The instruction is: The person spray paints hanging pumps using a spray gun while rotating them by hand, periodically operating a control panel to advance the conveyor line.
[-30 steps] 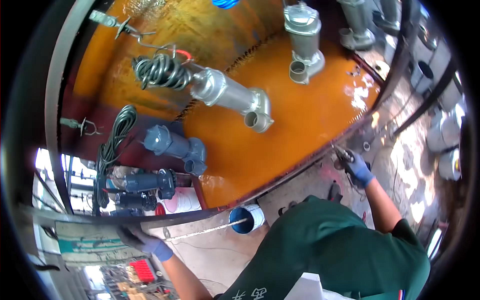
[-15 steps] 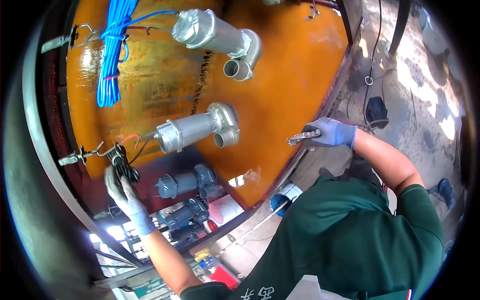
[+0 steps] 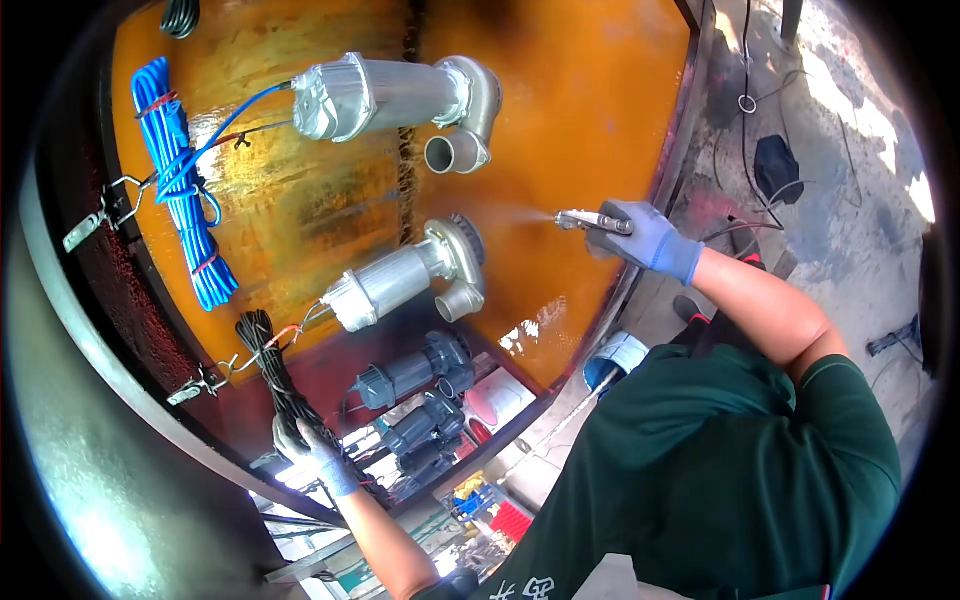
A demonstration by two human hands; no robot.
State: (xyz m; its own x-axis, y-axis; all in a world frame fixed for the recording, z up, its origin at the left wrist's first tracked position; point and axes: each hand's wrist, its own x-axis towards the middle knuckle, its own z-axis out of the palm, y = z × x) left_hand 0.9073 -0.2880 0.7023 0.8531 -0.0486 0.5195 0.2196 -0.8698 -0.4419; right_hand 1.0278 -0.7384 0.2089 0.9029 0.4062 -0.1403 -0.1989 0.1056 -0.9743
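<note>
Your right hand point(image 3: 648, 238), in a grey-blue glove, sits right of centre in the frame, closed around a metal spray gun point(image 3: 592, 221). The nozzle points left, and a faint mist fans out from it toward the orange panel point(image 3: 560, 120) that fills the upper middle of the picture. The nozzle is near the panel but not touching it.

Your left hand point(image 3: 312, 447), also gloved, is low in the frame, left of centre. Its fingers are curled shut around a bundle of black cable point(image 3: 270, 365) that runs up and to the left from your grip toward a metal clip point(image 3: 200, 382) on the panel's dark rim.

Three pumps hang on the panel. A silver pump point(image 3: 385, 95) lies across the top of the frame, with its round outlet facing down and right. A second silver pump point(image 3: 405, 278) sits tilted at the centre, just left of the spray mist, with thin wires leading from its lower end toward the black cable. Below it, a dark grey pump point(image 3: 415, 368) hangs on a dark red part of the panel, just right of your left hand.

At the upper left, a coil of blue cable point(image 3: 180, 180) hangs down the panel, and one strand of it reaches over to the top silver pump. A blue bucket point(image 3: 612, 358) stands on the ground below your right forearm, near the panel's lower edge. Your green shirt point(image 3: 720, 470) fills the lower right of the frame.
</note>
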